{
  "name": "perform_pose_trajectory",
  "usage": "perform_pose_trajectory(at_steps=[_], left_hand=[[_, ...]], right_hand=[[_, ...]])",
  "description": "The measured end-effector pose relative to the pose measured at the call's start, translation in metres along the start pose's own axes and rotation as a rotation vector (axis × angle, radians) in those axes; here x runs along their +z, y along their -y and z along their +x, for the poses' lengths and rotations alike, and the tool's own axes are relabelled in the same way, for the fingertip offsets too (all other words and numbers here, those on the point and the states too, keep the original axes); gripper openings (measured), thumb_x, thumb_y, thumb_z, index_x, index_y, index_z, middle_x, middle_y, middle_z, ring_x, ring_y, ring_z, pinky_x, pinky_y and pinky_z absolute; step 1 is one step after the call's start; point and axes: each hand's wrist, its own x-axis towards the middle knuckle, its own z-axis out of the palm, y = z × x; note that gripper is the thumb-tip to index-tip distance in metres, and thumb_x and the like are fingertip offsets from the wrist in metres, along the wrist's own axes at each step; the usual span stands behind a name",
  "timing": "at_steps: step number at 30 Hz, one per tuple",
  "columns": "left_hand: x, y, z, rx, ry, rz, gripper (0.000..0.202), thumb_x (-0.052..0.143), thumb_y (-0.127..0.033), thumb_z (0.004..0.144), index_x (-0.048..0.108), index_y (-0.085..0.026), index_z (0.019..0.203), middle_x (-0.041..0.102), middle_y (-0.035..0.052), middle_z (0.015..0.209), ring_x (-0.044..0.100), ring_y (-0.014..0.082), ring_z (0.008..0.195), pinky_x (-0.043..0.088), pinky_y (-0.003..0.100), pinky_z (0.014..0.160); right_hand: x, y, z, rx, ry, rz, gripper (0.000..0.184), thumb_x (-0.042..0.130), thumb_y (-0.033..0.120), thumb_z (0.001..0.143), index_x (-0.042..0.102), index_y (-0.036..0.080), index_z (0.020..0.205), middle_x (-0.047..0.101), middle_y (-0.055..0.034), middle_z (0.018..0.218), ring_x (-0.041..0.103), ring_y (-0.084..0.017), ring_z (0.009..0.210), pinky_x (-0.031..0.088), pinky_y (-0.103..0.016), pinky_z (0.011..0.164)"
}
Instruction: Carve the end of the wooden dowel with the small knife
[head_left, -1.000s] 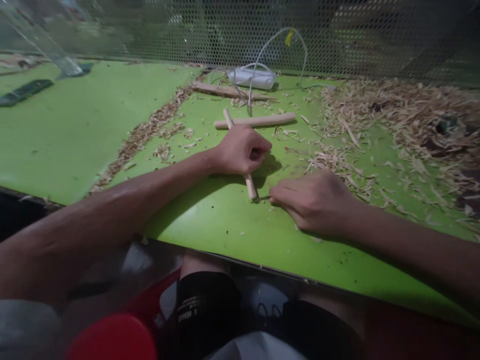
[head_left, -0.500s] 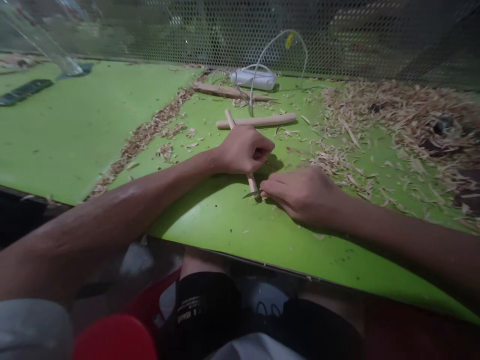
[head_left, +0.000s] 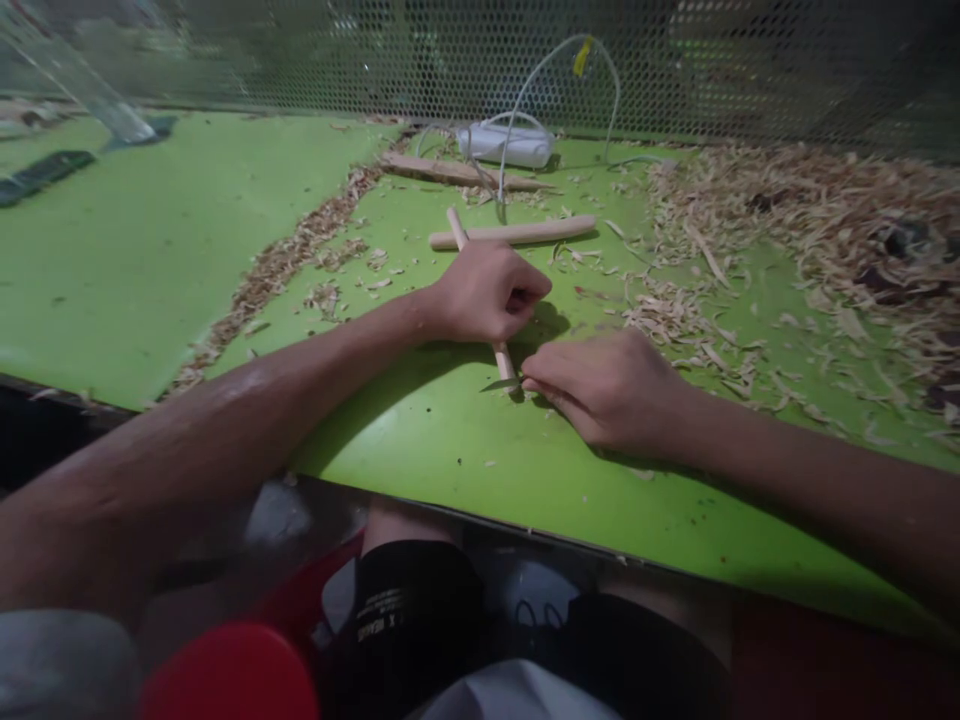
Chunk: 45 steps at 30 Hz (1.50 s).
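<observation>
My left hand [head_left: 491, 290] is closed in a fist around a slim, pale wooden stick [head_left: 505, 362], pressing it slantwise on the green table. One end of the stick pokes out beyond the fist, the other towards me. At the near end my right hand [head_left: 611, 388] pinches a small thin blade [head_left: 495, 385], whose tip shows across the stick; its handle, if any, is hidden by the fingers. Just past my left hand lies a second smooth stick [head_left: 525, 232], partly behind the first. A rougher, pointed piece of wood [head_left: 450, 174] rests farther back.
Wood shavings [head_left: 810, 210] are heaped at the right, and a strip of them [head_left: 292, 260] runs along the left seam. A white box [head_left: 510, 146] with a looped cable stands before the perforated screen [head_left: 315, 60]. A dark flat object [head_left: 45, 175] lies far left.
The whole view has shifted slightly, so the table's far things sit a little higher. Both hands keep their grips; the blade stays at the stick's near end.
</observation>
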Motion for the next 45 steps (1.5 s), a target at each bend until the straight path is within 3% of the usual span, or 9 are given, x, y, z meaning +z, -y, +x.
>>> perform_pose_trajectory(at_steps=[5, 12, 22, 32, 38, 45], left_hand=[[-0.002, -0.003, 0.001, -0.03, 0.028, -0.024, 0.031, 0.058, -0.013, 0.064, 0.032, -0.024, 0.051, 0.036, -0.0039, 0.046, 0.031, 0.0125, 0.049, 0.023, 0.033, 0.051], [-0.005, -0.009, 0.002, -0.106, 0.025, -0.064, 0.04, 0.061, -0.027, 0.082, 0.036, -0.025, 0.051, 0.039, -0.0029, 0.046, 0.029, 0.0125, 0.05, 0.023, 0.034, 0.051], [0.001, -0.003, 0.003, -0.063, 0.009, -0.065, 0.032, 0.058, -0.014, 0.064, 0.032, -0.025, 0.049, 0.035, -0.0044, 0.046, 0.03, 0.0111, 0.049, 0.024, 0.032, 0.051], [0.002, -0.001, 0.001, -0.061, -0.004, -0.058, 0.032, 0.057, -0.014, 0.062, 0.03, -0.026, 0.05, 0.037, -0.0034, 0.046, 0.031, 0.0119, 0.048, 0.025, 0.032, 0.05], [0.003, -0.001, 0.003, -0.042, -0.021, -0.047, 0.033, 0.057, -0.013, 0.064, 0.03, -0.026, 0.05, 0.036, -0.0032, 0.045, 0.031, 0.0119, 0.048, 0.025, 0.031, 0.049], [0.002, -0.003, 0.001, -0.025, -0.031, -0.01, 0.032, 0.057, -0.012, 0.062, 0.03, -0.025, 0.05, 0.035, -0.0037, 0.046, 0.027, 0.011, 0.047, 0.024, 0.032, 0.049]], right_hand=[[-0.001, 0.0, 0.001, 0.016, 0.034, -0.009, 0.03, 0.047, 0.023, 0.106, 0.071, 0.015, 0.089, 0.064, -0.0017, 0.072, 0.044, -0.013, 0.06, 0.022, -0.031, 0.059], [0.003, 0.0, 0.003, 0.039, 0.073, -0.016, 0.028, 0.05, 0.024, 0.104, 0.072, 0.017, 0.089, 0.063, -0.0001, 0.069, 0.039, -0.013, 0.056, 0.016, -0.031, 0.057], [0.001, 0.0, -0.001, 0.067, 0.053, -0.013, 0.033, 0.05, 0.023, 0.102, 0.066, 0.017, 0.074, 0.054, 0.0015, 0.059, 0.038, -0.011, 0.052, 0.017, -0.031, 0.054], [-0.006, 0.003, -0.006, 0.035, 0.106, -0.07, 0.028, 0.049, 0.02, 0.101, 0.068, 0.018, 0.08, 0.056, 0.0008, 0.062, 0.032, -0.012, 0.052, 0.015, -0.032, 0.055], [-0.005, 0.002, -0.008, -0.015, -0.027, -0.097, 0.027, 0.049, 0.018, 0.104, 0.067, 0.016, 0.085, 0.057, 0.0006, 0.067, 0.039, -0.013, 0.057, 0.018, -0.032, 0.057], [0.002, 0.001, 0.0, -0.02, 0.016, -0.109, 0.028, 0.046, 0.023, 0.109, 0.07, 0.016, 0.098, 0.064, -0.002, 0.079, 0.044, -0.013, 0.064, 0.02, -0.031, 0.059]])
